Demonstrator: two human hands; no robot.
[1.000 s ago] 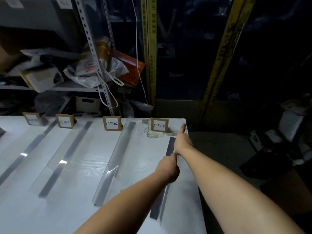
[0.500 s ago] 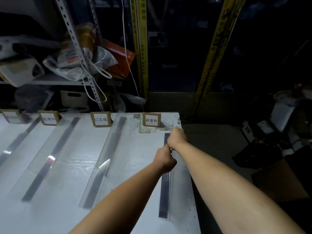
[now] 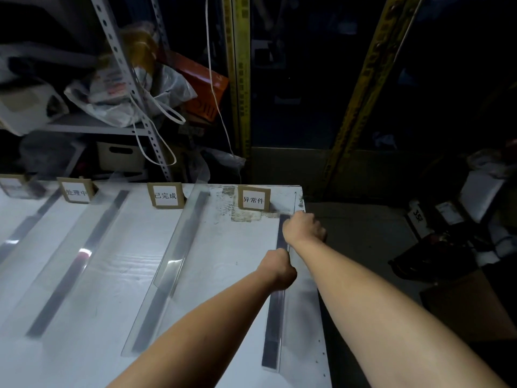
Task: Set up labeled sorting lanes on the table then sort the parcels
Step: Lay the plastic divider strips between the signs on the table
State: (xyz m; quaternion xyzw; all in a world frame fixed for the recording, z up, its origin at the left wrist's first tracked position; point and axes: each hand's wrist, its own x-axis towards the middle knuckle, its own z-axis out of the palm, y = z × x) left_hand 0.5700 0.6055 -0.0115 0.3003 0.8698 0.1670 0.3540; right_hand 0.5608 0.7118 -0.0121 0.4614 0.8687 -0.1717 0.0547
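Observation:
A white table (image 3: 229,253) carries several clear plastic lane dividers with dark strips. Cardboard label cards stand along its far edge: one (image 3: 253,198) at the right, one (image 3: 165,195) in the middle, one (image 3: 76,191) further left. Both hands rest on the rightmost divider (image 3: 275,312), near the table's right edge. My right hand (image 3: 303,226) is closed over its far end, and my left hand (image 3: 279,268) is fisted on it a little closer to me. No parcels lie on the table.
Another clear divider (image 3: 173,259) splits the middle lanes. Behind the table stands a metal shelf (image 3: 92,127) stuffed with plastic bags and boxes. Yellow rack posts (image 3: 240,79) rise at the back. Dark floor with boxes and clutter (image 3: 447,219) lies right of the table edge.
My right hand's pointing finger has curled in, and the hand has closed on the divider's far end. The left hand stays on the divider. The camera has drifted to the right.

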